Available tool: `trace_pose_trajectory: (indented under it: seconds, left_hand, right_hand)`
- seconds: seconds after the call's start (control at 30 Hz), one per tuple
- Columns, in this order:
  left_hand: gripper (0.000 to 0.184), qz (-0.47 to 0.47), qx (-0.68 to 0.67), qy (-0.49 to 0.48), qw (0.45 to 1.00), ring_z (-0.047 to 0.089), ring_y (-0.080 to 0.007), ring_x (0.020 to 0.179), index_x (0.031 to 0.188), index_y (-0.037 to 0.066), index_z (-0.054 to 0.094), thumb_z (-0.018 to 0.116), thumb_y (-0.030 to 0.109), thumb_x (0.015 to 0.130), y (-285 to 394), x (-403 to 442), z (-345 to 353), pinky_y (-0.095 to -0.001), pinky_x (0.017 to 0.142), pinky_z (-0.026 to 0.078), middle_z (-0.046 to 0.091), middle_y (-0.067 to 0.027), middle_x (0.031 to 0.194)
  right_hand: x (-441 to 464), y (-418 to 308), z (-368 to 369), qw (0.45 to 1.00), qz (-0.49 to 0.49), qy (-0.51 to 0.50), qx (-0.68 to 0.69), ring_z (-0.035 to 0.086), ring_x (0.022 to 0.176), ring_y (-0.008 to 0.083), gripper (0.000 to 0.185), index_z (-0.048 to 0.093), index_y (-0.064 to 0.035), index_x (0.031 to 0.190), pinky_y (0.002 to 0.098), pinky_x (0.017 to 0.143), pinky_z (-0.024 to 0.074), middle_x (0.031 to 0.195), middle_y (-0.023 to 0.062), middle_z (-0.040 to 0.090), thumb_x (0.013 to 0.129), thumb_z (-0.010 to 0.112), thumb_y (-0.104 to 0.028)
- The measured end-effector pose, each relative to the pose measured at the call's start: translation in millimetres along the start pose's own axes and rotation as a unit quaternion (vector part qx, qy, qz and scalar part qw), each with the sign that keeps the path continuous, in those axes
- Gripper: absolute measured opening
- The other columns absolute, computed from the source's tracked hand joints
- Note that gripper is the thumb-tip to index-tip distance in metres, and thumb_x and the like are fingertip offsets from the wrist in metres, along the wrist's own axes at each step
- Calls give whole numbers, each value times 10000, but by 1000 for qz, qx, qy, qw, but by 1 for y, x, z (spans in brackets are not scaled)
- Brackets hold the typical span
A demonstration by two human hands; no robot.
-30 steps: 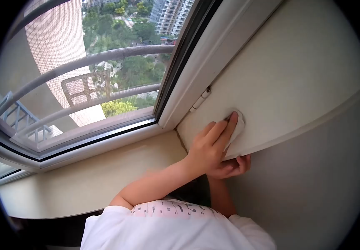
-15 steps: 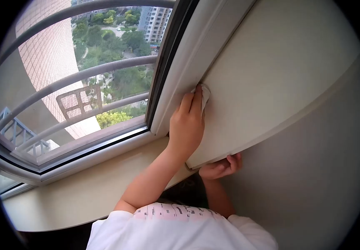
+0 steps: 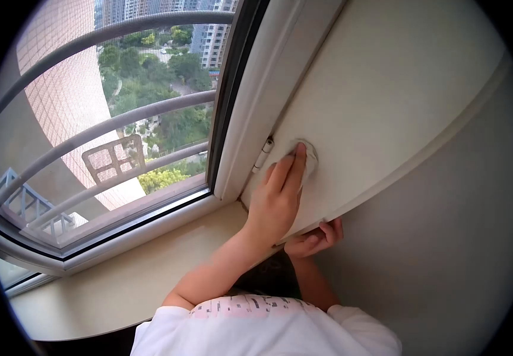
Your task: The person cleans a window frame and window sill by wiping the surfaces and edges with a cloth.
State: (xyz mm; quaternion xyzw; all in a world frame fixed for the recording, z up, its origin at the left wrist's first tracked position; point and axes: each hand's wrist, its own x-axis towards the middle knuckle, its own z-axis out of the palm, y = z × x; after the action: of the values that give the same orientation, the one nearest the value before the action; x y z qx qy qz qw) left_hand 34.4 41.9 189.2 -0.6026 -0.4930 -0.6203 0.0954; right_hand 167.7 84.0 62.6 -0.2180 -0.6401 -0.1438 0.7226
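My left hand (image 3: 274, 204) presses a crumpled white cloth (image 3: 310, 157) flat against the pale panel (image 3: 381, 113), its fingers pointing up over it. Most of the cloth lies hidden beneath the fingers. Just left of the fingertips, a small metal hinge (image 3: 262, 155) joins the panel's side by the window frame. At the panel's lower edge, my right hand (image 3: 316, 239) has its fingers curled against the rim.
A window (image 3: 149, 107) with a screen and curved grey rails (image 3: 108, 121) stands at left, its white frame (image 3: 268, 83) beside the panel. Below it runs a cream sill (image 3: 132, 276). A grey surface (image 3: 423, 255) fills the lower right.
My left hand and the cloth have moved right and slightly down, away from the window frame, uncovering the hinge. My right hand stays at the lower edge. The view has shifted slightly.
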Motion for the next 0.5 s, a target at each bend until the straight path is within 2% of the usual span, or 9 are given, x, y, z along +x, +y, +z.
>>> trace_pose_trajectory:
  seconds: [0.03, 0.07, 0.13, 0.2, 0.33, 0.4, 0.43, 0.5]
  left_hand:
    - [626, -15, 26, 6, 1000, 655, -335, 992, 1399, -18, 555, 654, -104, 787, -15, 8, 4, -394, 817, 563, 592, -154, 1172]
    - [620, -15, 58, -2, 998, 645, -337, 995, 1415, -35, 525, 615, -91, 804, -24, 14, 5, -388, 792, 572, 577, -163, 1191]
    - [616, -14, 90, -8, 996, 634, -338, 999, 1431, -53, 495, 577, -78, 821, -26, 18, 5, -382, 767, 581, 561, -173, 1209]
    - [634, -50, 96, -23, 994, 632, -363, 1020, 1443, -80, 463, 568, -81, 817, -16, 18, 5, -381, 819, 579, 544, -212, 1253]
    - [567, -46, 104, 8, 993, 642, -347, 1035, 1384, -49, 551, 620, -111, 825, 2, 14, 4, -401, 840, 563, 598, -198, 1196]
    - [527, 53, 41, 3, 998, 638, -302, 997, 1337, -70, 581, 648, -69, 815, 21, 7, -6, -397, 834, 564, 605, -193, 1166]
    - [534, 73, 5, -43, 996, 620, -304, 1001, 1313, -132, 570, 595, 20, 802, 38, 2, -13, -358, 873, 553, 588, -240, 1194]
    - [556, 172, 69, 6, 983, 632, -312, 1000, 1244, -107, 629, 649, 98, 728, 52, -17, 0, -367, 866, 551, 604, -195, 1142]
  right_hand:
    - [4, -5, 2, 1000, 18, 4, -4, 388, 1273, 289, 357, 504, -38, 1136, 449, 1065, 372, 1426, 192, 371, 1066, 343, -348]
    - [4, -7, 3, 1000, 18, 8, -4, 356, 1298, 290, 348, 507, -41, 1136, 452, 1092, 340, 1418, 190, 373, 1062, 344, -339]
    - [4, -6, 3, 1000, 15, 10, 1, 356, 1299, 292, 345, 511, -41, 1129, 457, 1089, 345, 1418, 190, 369, 1061, 346, -336]
    - [4, -4, 5, 1000, 13, 12, 7, 355, 1300, 293, 342, 516, -41, 1121, 462, 1086, 349, 1418, 190, 365, 1059, 349, -332]
    - [4, -5, 1, 1000, 20, 4, 13, 353, 1301, 291, 330, 525, -43, 1095, 469, 1078, 360, 1431, 190, 344, 1057, 352, -322]
    - [4, -6, 2, 1000, 21, 1, 6, 357, 1299, 292, 324, 526, -45, 1088, 469, 1073, 365, 1435, 189, 338, 1057, 351, -317]
    - [4, -6, 2, 1000, 21, -2, 4, 357, 1299, 292, 324, 526, -45, 1088, 469, 1072, 366, 1436, 189, 337, 1057, 351, -316]
    - [6, -8, 1, 1000, 21, -6, -3, 359, 1298, 293, 322, 526, -46, 1088, 469, 1070, 367, 1437, 189, 335, 1057, 350, -315]
